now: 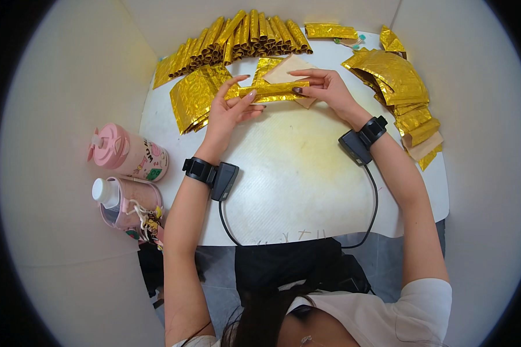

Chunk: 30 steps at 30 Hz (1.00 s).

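Note:
A gold foil paper roll [276, 91] stretches level between my two hands over the far half of the table. My left hand [228, 110] holds its left end, thumb on top and index finger raised. With thumb and fingers, my right hand [329, 91] pinches the right end. Behind the roll lie a gold foil sheet [263, 70] and a plain beige sheet [283, 70], partly covered. A stack of flat gold foil sheets [192, 101] sits beside my left hand. Finished-looking gold tubes [249, 37] are heaped along the back.
More gold foil sheets [396, 75] spread along the table's right side. A single gold packet [330, 30] lies at the back wall. At the left edge stand a pink lidded tumbler [113, 147] and a pink cup holder [134, 202] with a white-capped bottle. Cables hang from both wristbands.

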### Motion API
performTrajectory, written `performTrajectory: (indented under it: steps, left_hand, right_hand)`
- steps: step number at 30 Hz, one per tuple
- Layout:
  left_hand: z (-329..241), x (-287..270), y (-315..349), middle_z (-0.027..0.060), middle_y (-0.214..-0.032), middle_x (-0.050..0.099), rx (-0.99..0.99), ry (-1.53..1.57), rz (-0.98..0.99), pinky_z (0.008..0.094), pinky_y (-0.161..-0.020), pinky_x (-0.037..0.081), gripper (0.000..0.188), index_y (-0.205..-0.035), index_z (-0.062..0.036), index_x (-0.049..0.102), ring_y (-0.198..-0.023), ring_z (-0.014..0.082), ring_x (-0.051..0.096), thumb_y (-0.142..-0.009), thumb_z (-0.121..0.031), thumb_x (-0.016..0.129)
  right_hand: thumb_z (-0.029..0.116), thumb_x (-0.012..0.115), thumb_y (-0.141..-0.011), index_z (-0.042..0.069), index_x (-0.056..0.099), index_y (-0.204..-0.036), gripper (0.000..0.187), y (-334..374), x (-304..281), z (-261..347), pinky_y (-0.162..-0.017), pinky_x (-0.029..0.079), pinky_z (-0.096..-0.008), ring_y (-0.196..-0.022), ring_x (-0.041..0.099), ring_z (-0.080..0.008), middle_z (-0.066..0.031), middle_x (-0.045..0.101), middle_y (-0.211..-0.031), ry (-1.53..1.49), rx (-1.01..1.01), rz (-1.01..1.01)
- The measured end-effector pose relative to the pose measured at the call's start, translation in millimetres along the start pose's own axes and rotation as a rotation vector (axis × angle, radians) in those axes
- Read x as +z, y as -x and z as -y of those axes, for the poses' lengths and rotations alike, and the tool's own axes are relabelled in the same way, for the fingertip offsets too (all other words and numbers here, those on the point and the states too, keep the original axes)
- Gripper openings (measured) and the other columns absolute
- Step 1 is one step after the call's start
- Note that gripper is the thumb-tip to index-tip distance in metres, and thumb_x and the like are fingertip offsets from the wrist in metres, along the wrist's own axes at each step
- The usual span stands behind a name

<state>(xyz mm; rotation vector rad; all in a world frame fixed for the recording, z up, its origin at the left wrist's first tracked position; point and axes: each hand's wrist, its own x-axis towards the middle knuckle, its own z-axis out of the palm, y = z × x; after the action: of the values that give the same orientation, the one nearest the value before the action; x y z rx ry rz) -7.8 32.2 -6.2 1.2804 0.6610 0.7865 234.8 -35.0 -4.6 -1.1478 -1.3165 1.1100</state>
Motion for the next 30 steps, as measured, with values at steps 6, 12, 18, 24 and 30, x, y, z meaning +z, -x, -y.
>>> performTrajectory:
  steps: [6, 12, 18, 24, 30]
  left_hand:
    - [-2.4, -0.3, 3.5, 0.0140, -0.098, 0.064, 0.120, 0.021, 0.022, 0.0271, -0.068, 0.057, 0.040, -0.119, -0.0114, 0.034, -0.080, 0.0202, 0.067, -0.089, -0.007, 0.060]
    - [-4.0, -3.4, 4.0, 0.0159, -0.098, 0.064, 0.237, -0.013, -0.045, 0.0279, -0.064, 0.057, 0.044, -0.117, -0.0112, 0.035, -0.073, 0.0188, 0.067, -0.085, 0.000, 0.063]
    - [-1.5, -4.3, 3.0, 0.0130, -0.091, 0.066, 0.355, -0.097, -0.135, 0.0250, -0.060, 0.055, 0.028, -0.109, -0.0029, 0.051, -0.066, 0.0159, 0.066, -0.084, -0.002, 0.065]
    - [5.7, -10.2, 2.2, 0.0096, -0.081, 0.067, 0.346, -0.182, -0.138, 0.0239, -0.059, 0.053, 0.015, -0.098, 0.0026, 0.064, -0.064, 0.0134, 0.065, -0.085, -0.005, 0.066]
    - [4.7, -5.7, 1.9, 0.0083, -0.087, 0.067, 0.272, -0.185, -0.042, 0.0241, -0.063, 0.053, 0.015, -0.097, 0.0016, 0.063, -0.070, 0.0139, 0.065, -0.087, -0.009, 0.064]
  right_hand:
    - [0.003, 0.062, -0.084, -0.001, 0.061, -0.115, 0.031, -2.2, -7.2, -7.5, -0.086, 0.048, -0.0234, -0.094, 0.061, -0.0107, -0.0082, 0.065, -0.106, -0.037, 0.048, -0.011]
    - [0.007, 0.062, -0.086, 0.000, 0.063, -0.113, 0.028, -3.9, -6.9, -9.7, -0.082, 0.050, -0.0239, -0.090, 0.062, -0.0104, -0.0069, 0.065, -0.103, -0.177, 0.074, 0.010]
    - [0.010, 0.063, -0.086, 0.001, 0.063, -0.112, 0.027, -4.1, -8.7, -10.8, -0.071, 0.051, -0.0222, -0.077, 0.062, -0.0089, -0.0065, 0.067, -0.094, -0.185, 0.083, 0.031]
    - [0.010, 0.063, -0.085, 0.002, 0.063, -0.111, 0.027, -2.6, -9.6, -4.9, -0.067, 0.050, -0.0226, -0.072, 0.061, -0.0080, -0.0053, 0.067, -0.089, -0.121, 0.104, 0.096]
    - [0.013, 0.062, -0.085, 0.006, 0.060, -0.116, 0.032, -0.6, -6.8, 1.9, -0.079, 0.048, -0.0237, -0.085, 0.060, -0.0079, -0.0059, 0.064, -0.102, 0.056, 0.034, 0.276]
